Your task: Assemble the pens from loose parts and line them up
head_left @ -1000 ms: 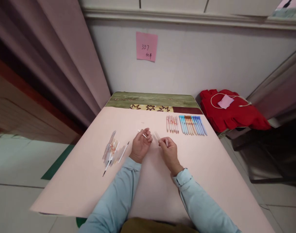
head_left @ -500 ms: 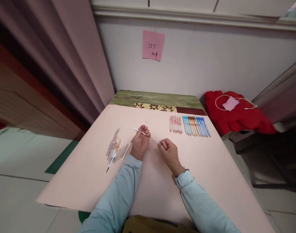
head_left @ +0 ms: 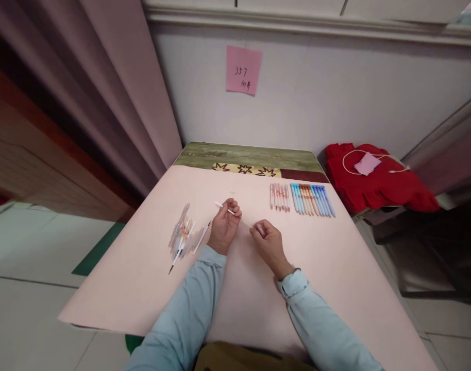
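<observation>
My left hand [head_left: 224,229] is palm up near the middle of the table, fingers curled round a slim white pen refill [head_left: 220,204]. The refill slants from upper left down towards my right hand. Just to the right, my right hand [head_left: 269,242] is closed on what looks like a pale see-through pen barrel [head_left: 261,230], mostly hidden by the fingers. A faint clear tip reaches from it towards the left hand. Left of my left hand lies a loose pile of clear pen parts [head_left: 177,237] with white refills [head_left: 177,255] among them.
At the back right lie a row of pink pens [head_left: 279,198] and a row of blue and brown pens [head_left: 313,200]. A pale cover [head_left: 143,293] lies over the table. Beyond its right edge, red cloth [head_left: 378,188] carries a white cable and a pink note.
The refill's dark tip, visible beyond my left fingers before, no longer shows. Both hands have stayed almost in place, and the pens and loose parts have not moved.
</observation>
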`<state>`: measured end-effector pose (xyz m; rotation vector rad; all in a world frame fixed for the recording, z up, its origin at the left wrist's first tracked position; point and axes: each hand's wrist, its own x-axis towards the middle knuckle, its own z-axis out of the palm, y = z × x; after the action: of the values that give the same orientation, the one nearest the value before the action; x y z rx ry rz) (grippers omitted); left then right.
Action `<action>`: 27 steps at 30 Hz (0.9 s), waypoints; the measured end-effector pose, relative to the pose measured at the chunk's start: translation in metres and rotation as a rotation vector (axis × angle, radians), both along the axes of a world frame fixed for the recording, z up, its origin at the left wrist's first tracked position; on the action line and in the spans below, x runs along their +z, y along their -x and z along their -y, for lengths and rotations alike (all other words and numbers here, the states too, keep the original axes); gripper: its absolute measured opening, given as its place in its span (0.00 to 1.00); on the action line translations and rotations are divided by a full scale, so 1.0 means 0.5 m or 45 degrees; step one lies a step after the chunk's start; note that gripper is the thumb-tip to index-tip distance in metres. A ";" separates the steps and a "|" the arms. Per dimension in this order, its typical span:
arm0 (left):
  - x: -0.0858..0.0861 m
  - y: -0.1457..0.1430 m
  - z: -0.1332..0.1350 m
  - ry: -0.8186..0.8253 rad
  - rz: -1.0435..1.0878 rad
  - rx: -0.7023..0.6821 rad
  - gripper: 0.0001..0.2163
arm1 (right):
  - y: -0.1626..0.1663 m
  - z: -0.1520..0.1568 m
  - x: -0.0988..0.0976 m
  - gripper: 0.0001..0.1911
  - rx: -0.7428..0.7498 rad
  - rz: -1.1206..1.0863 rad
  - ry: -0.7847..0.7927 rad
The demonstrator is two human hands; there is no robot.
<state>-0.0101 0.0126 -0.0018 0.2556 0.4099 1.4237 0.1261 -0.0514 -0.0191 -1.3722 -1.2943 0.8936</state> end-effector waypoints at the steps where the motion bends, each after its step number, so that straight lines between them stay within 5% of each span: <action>1: 0.001 -0.001 0.002 0.005 -0.007 -0.008 0.11 | 0.000 0.000 -0.001 0.10 0.010 0.004 -0.003; 19: -0.003 -0.009 0.014 -0.090 -0.276 -0.145 0.13 | -0.007 -0.004 -0.022 0.10 0.220 0.122 -0.043; 27: 0.019 -0.022 0.040 -0.276 -0.564 -0.254 0.20 | -0.009 -0.005 -0.012 0.11 0.139 -0.134 -0.064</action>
<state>0.0011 -0.0073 0.0075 0.7752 0.5730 1.2104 0.1306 -0.0490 -0.0253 -1.2089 -1.3120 0.9880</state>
